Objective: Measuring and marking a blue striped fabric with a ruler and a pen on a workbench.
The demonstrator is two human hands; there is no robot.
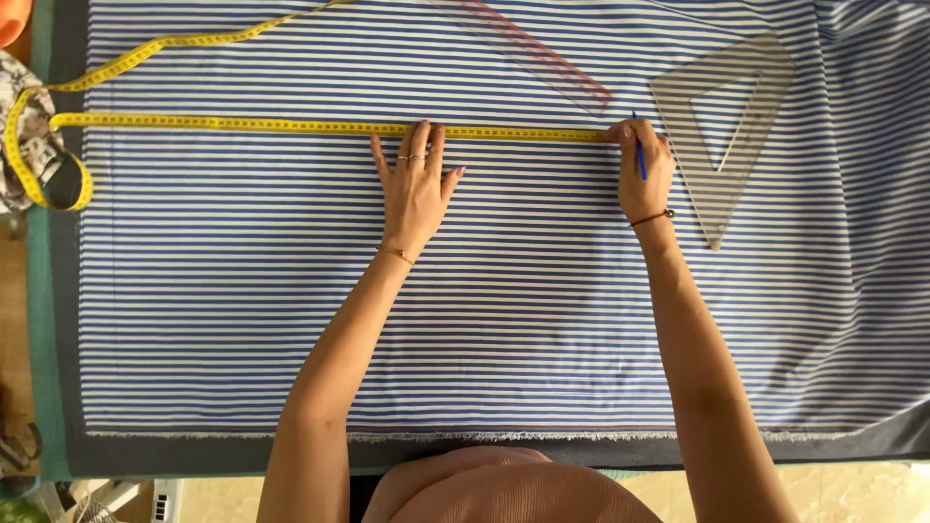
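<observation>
On striped fabric [504,291]: yellow tape measure [242,124] flat, L hand [415,189] pinning.

A single head-worn camera looks almost straight down from above the person's own body, facing the far edge of the grey table [58,320]. It sits close enough that blue-and-white striped cotton fabric [523,320] fills nearly the whole view from left to right.

Bright, even light; soft shadows, sharp focus.
</observation>
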